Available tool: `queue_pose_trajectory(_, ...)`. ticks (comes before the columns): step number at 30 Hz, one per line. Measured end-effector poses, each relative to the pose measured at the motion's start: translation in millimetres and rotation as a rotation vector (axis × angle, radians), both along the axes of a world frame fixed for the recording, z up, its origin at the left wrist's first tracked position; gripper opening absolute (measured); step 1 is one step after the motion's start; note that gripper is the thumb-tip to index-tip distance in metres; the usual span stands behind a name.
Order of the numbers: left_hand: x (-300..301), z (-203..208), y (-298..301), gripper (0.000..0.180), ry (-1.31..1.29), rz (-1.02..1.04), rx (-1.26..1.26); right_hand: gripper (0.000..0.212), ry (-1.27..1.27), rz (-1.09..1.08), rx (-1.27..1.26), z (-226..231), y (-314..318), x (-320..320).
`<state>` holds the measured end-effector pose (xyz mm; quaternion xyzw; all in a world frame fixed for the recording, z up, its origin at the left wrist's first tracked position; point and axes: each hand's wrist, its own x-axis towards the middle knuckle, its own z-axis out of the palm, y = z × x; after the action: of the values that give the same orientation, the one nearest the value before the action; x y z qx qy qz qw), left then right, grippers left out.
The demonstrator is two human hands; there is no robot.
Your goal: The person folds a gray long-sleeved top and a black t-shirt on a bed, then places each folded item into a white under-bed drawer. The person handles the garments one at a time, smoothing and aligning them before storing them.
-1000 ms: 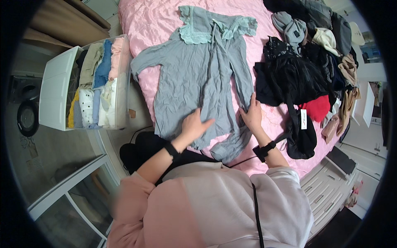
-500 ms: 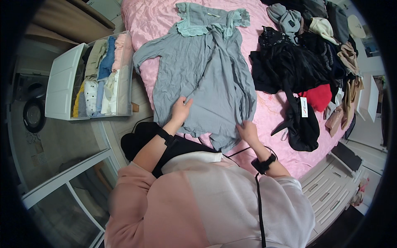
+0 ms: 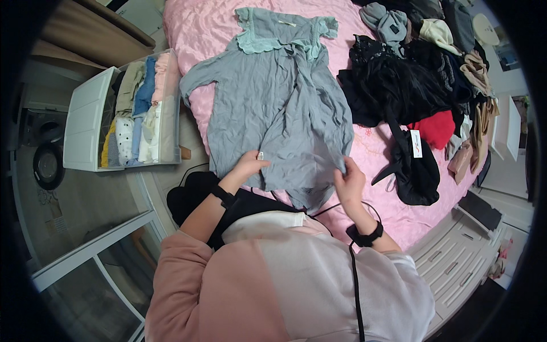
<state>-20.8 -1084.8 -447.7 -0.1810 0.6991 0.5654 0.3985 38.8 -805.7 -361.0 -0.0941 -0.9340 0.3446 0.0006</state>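
Observation:
A grey dress point(image 3: 273, 119) with a mint-green lace-trimmed collar lies spread out, its collar at the far end and its hem towards me. My left hand point(image 3: 249, 165) is at the lower left of the dress, its fingers closed on the fabric. A small white piece point(image 3: 261, 155) shows beside its thumb, too small to name. At the lower right edge, my right hand point(image 3: 350, 180) pinches the cloth between thumb and fingers, lifting it slightly. Creases run down the skirt between both hands.
Beneath the dress is a pink bedspread point(image 3: 196, 34). Black clothes point(image 3: 399, 85) and other garments are heaped at the right, including a red piece point(image 3: 436, 130). At the left stands a clear-sided storage box point(image 3: 171, 137) of folded clothes. A black cable point(image 3: 354, 279) runs down my front.
My left hand has moved slightly down and turned to point right. My right hand has shifted right and up, raising the dress's edge.

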Motion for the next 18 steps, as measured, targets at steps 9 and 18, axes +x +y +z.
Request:
queue_pose_trajectory(9,0,40,-43,0.044,0.061,0.35,0.496,0.064,-0.106,0.928,-0.291,15,-153,-46)
queue_pose_trajectory(18,25,-11,-13,0.046,-0.281,0.541,0.942,0.08,-0.074,0.388,0.038,-59,-87,-3)
